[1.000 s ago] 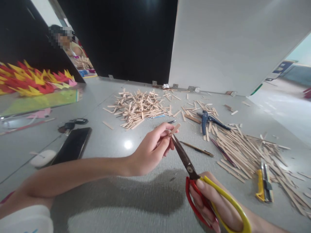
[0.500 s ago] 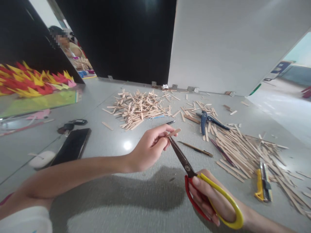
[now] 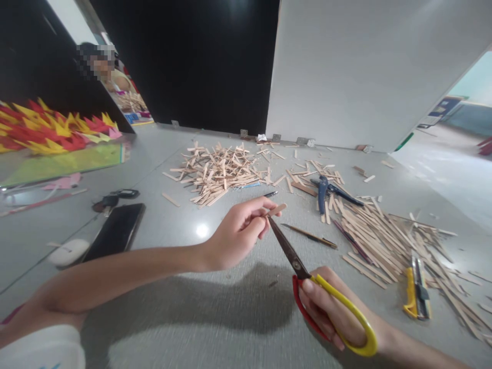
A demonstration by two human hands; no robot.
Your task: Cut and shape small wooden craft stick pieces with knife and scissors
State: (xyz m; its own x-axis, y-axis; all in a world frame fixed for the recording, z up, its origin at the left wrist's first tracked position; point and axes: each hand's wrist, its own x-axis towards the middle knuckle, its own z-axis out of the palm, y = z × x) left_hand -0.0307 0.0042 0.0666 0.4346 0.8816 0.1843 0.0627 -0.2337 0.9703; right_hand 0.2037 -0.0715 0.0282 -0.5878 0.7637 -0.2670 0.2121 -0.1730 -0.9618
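Note:
My left hand (image 3: 240, 233) pinches a short wooden craft stick (image 3: 277, 209) between thumb and fingers, its rounded end sticking out to the right. Gripped in my right hand (image 3: 326, 302) is a pair of scissors (image 3: 295, 265) with one red and one yellow handle. The blade tips touch or nearly touch the stick beside my left fingertips; whether they bite into it I cannot tell. Beyond my left hand lies a heap of short craft stick pieces (image 3: 221, 171). Longer craft sticks (image 3: 374, 238) spread over the floor at the right.
A brown pencil-like tool (image 3: 309, 236), blue pliers-like cutters (image 3: 326, 192) and a yellow box cutter (image 3: 413, 292) lie to the right. At left are a phone (image 3: 115, 230), a white mouse (image 3: 69, 251) and folded red-yellow paper (image 3: 57, 128). Panels stand behind; a person (image 3: 102, 69) is far left.
The scissor handles have drawn closer together as my right hand squeezes. My left hand and the stick have hardly moved.

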